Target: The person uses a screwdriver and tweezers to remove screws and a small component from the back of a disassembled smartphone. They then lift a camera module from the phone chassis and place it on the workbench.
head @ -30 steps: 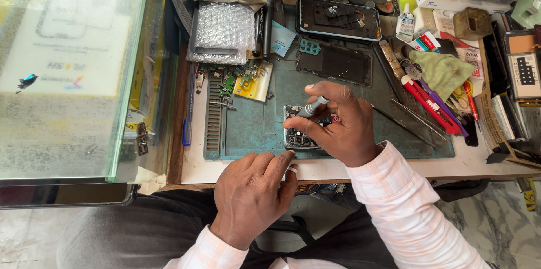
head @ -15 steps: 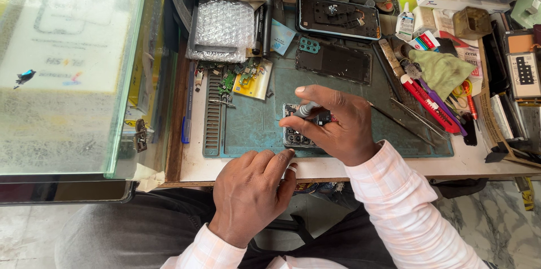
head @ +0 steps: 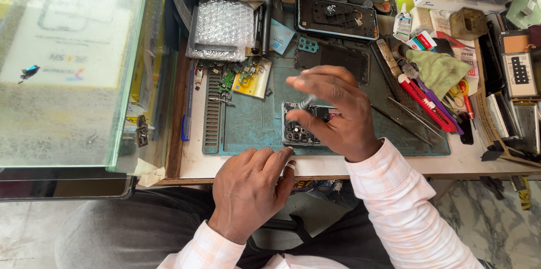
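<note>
1. Head view, right hand: the right hand [head: 338, 112] is curled over an opened phone [head: 307, 125] that lies on the teal work mat [head: 253, 125]. Thumb and forefinger pinch a slim, metal-tipped tool, probably a small screwdriver [head: 304, 102], whose tip comes down at the phone's camera end.
2. Head view, left hand: the left hand [head: 251, 187] rests loosely, palm down, on the near table edge [head: 191, 164]. It holds nothing, and its fingertips lie just short of the phone.
3. Doing the step well: keeping the tool upright and pressing lightly seems wise, since a slip could scratch the exposed parts.
4. Steadying: bracing the phone with the free hand would probably stop it from sliding on the mat.
5. Surroundings: a second opened phone [head: 337, 18], tweezers [head: 414, 115] and a green cloth [head: 437, 69] lie well apart from the work.
</note>
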